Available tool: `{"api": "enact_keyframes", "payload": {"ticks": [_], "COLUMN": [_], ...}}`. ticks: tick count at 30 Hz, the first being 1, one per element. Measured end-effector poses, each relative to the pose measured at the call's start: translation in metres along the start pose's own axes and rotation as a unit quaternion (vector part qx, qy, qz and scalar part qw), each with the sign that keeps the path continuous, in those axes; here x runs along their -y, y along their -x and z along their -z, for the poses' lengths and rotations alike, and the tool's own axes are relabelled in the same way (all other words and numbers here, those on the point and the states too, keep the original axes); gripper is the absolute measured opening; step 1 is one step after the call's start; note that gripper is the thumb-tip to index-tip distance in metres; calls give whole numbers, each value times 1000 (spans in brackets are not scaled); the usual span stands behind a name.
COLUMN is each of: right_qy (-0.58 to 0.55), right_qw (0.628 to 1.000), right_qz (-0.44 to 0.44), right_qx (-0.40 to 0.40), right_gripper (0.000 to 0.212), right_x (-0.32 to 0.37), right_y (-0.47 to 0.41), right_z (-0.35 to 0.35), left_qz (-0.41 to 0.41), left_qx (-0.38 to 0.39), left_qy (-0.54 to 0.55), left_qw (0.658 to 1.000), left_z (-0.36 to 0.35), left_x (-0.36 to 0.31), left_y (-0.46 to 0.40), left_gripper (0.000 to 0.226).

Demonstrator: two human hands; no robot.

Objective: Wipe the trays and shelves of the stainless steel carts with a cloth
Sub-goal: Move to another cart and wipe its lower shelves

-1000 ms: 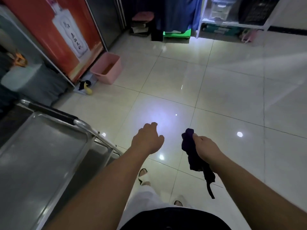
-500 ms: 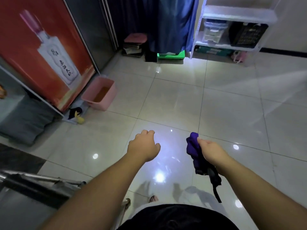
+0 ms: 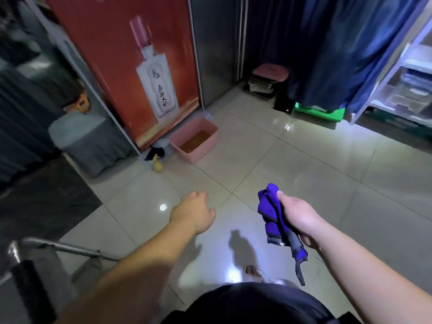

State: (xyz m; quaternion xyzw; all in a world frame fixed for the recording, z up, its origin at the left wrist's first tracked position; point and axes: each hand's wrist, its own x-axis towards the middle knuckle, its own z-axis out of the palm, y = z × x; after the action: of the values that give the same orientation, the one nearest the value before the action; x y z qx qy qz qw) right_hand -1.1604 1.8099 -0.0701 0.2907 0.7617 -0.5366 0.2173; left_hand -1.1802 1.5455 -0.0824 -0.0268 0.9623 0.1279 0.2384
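My right hand (image 3: 298,217) grips a bunched purple cloth (image 3: 272,213), whose dark tail hangs down toward the floor. My left hand (image 3: 192,213) hovers over the tiled floor with its fingers curled loosely and nothing in it. Only a corner of the stainless steel cart (image 3: 58,247) shows at the lower left: its tubular rail and a dark handle grip. Both hands are to the right of the cart and apart from it.
A pink plastic bin (image 3: 211,142) stands on the floor by a red bottle poster (image 3: 131,73). A grey draped stool (image 3: 88,141) sits to the left. Blue curtains (image 3: 339,50), a green crate (image 3: 320,113) and white shelves (image 3: 411,90) line the back.
The view has swung up and away from the cart, whose tray has left the frame. Both hands stay in front of me, the right one still holding the cloth.
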Motion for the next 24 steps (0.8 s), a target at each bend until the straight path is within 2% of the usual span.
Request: {"api": "enact_keyframes", "payload": {"ticks": [6, 11, 14, 24], "right_qy": [77, 130, 163, 154], "right_qw": [993, 974, 961, 957], "right_qz": [31, 57, 59, 30], "right_qx": [81, 175, 215, 246], "right_gripper": [56, 44, 47, 52], "right_x": [99, 173, 212, 348], "right_y": [-80, -117, -141, -181], "right_z": [-55, -142, -198, -382], "left_qz": [134, 200, 225, 295], "left_qx": [-56, -55, -74, -78], "left_qy": [91, 149, 168, 184], "left_qw": [985, 967, 957, 934], "left_z": [25, 44, 66, 173], "left_x": [44, 109, 160, 326], "left_y": [-36, -74, -103, -181], "left_gripper": [55, 61, 61, 57]}}
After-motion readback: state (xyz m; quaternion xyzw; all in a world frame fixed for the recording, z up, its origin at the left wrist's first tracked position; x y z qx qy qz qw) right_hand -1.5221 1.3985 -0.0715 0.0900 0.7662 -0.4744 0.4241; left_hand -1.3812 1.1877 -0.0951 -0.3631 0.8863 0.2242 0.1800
